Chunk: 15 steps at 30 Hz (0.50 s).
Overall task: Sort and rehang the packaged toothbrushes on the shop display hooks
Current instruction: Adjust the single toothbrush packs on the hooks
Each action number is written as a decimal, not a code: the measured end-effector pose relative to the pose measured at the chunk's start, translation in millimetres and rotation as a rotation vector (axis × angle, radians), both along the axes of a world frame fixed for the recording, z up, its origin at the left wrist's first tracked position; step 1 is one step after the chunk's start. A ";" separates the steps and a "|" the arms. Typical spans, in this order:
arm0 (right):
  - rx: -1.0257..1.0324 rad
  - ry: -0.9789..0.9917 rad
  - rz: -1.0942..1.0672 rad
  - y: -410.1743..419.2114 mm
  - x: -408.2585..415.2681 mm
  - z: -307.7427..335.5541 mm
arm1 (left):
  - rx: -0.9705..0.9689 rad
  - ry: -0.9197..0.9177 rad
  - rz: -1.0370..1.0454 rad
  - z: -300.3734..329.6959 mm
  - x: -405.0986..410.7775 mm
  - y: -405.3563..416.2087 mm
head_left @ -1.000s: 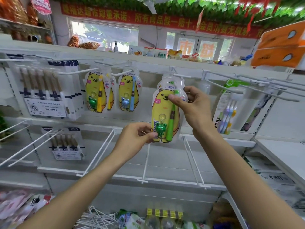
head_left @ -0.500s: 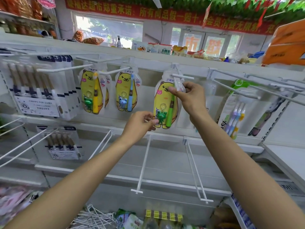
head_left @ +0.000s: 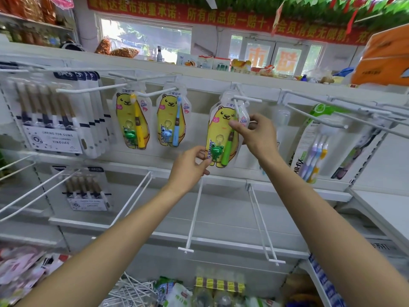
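Observation:
A yellow bear-shaped toothbrush pack [head_left: 222, 127] with a green brush and a green frog charm hangs at the upper-row hook [head_left: 240, 100], its top at the hook's tip. My right hand [head_left: 255, 134] pinches the pack's upper right edge. My left hand [head_left: 191, 168] pinches its lower left corner. Two matching bear packs hang to the left, one with a yellow brush [head_left: 132, 120] and one with a blue brush [head_left: 171, 120].
Boxed multi-brush packs [head_left: 51, 120] hang far left, with a smaller one [head_left: 86, 189] below. An All-fix pack [head_left: 314, 147] hangs at right. Long bare hooks [head_left: 194, 216] jut from the lower rail. Loose hooks and goods lie in the bin [head_left: 137, 293] below.
Both hands carried the green-brush bear pack up and away from me onto the hook. My right hand slid a little lower on the pack's edge.

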State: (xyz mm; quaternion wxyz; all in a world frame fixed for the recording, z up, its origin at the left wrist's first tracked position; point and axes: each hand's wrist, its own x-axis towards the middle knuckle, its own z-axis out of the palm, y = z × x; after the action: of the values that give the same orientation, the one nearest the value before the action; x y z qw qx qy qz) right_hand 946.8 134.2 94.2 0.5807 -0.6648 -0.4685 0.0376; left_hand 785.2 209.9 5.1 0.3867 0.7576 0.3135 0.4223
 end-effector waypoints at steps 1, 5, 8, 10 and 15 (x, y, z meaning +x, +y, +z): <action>-0.016 0.003 0.002 -3.1 0.2 -4.2 | 0.006 -0.001 0.012 -2.4 -4.0 -2.4; -0.046 0.026 -0.045 -20.8 1.5 -19.5 | 0.054 0.033 0.061 -15.5 -24.1 -7.0; -0.059 0.006 -0.096 -40.1 -2.6 -25.8 | 0.076 0.094 0.057 -20.7 -41.6 -11.4; -0.063 -0.032 -0.124 -55.7 -8.7 -30.4 | 0.121 0.148 0.042 -20.9 -53.8 -19.8; -0.096 -0.293 -0.169 -105.6 -34.6 -45.0 | 0.325 0.260 -0.032 -16.5 -81.8 -48.1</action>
State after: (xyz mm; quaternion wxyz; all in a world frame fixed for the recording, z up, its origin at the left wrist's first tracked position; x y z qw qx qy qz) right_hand 912.3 28.6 49.2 0.4746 -0.7273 -0.4882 -0.0865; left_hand 703.4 161.8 -11.4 0.2225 0.8631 0.2764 0.3595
